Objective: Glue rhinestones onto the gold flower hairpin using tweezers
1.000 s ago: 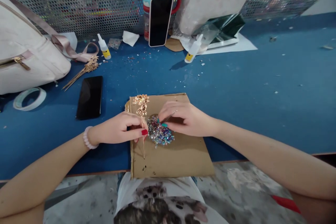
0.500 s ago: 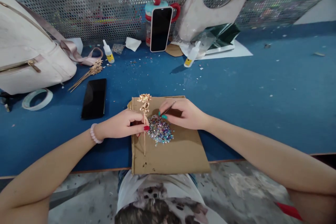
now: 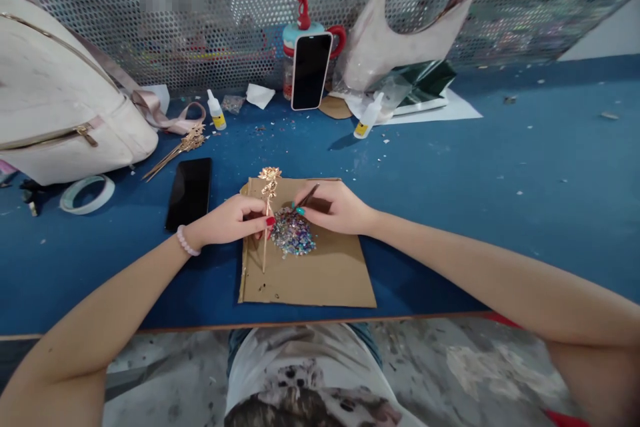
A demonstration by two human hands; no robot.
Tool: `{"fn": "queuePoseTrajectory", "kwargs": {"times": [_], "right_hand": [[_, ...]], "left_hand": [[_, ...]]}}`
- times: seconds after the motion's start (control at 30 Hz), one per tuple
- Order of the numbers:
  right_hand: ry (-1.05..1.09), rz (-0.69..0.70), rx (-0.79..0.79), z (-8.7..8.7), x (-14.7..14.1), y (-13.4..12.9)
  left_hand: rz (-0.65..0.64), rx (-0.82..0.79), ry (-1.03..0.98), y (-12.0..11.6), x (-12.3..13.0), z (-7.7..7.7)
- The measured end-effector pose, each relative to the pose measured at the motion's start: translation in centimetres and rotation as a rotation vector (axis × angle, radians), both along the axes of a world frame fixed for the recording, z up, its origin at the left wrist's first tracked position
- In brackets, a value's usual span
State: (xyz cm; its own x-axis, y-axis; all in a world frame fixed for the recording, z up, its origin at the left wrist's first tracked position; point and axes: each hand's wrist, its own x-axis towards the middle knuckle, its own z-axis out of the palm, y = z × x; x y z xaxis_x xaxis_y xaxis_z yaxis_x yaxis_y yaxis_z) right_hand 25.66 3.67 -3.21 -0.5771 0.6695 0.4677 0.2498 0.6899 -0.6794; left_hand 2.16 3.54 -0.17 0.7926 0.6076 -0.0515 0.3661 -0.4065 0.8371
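Observation:
My left hand (image 3: 240, 219) is closed around the thin stem of a gold flower hair stick (image 3: 270, 181). The stick stands nearly upright, flower end away from me. Dark tweezers (image 3: 309, 195) are pinched in my right hand (image 3: 334, 207), their tips at the upper edge of a heap of small glittering rhinestones (image 3: 295, 233). Whether the tips hold a stone is too small to tell. Under both hands and the heap lies a sheet of brown cardboard (image 3: 325, 280).
Beyond my left arm are a black phone (image 3: 189, 193), a tape roll (image 3: 87, 195), more gold hair sticks (image 3: 193, 139) and a white backpack (image 3: 65, 93). Glue bottles (image 3: 217, 111), a propped phone (image 3: 312, 72), a tumbler (image 3: 303, 25) and a handbag (image 3: 400, 40) stand along the mesh panel.
The cardboard, with the rhinestones, has slid away from me and a little left, off the table's front edge. Both hands moved with it, still holding the hair stick and tweezers. The view shifted slightly.

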Motion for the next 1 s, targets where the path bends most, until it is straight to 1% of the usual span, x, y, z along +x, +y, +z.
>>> {"fn": "queuePoseTrajectory", "kwargs": {"times": [0.13,0.27,0.4,0.6,0.77,1.0], "right_hand": [[-0.008,0.02,0.072,0.1,-0.7,1.1],[-0.001,0.024,0.089,0.5,-1.0,1.7],[0.012,0.014,0.07,0.8,-1.1,1.2],[-0.042,0.095,0.019,0.5,-1.2,0.1],[-0.063,0.065,-0.008,0.4,-1.1,0.1],[-0.08,0.062,0.03,0.5,-1.1,0.1]], "left_hand": [[0.031,-0.042,-0.034,0.4,-0.5,-0.1],[0.052,-0.037,-0.038,0.6,-0.7,-0.1],[0.048,-0.031,-0.045,0.5,-0.8,-0.2],[0.061,-0.009,-0.027,0.4,-0.8,-0.4],[0.06,0.012,-0.012,0.3,-0.9,-0.4],[0.059,0.018,-0.003,0.3,-0.8,-0.5]]}}
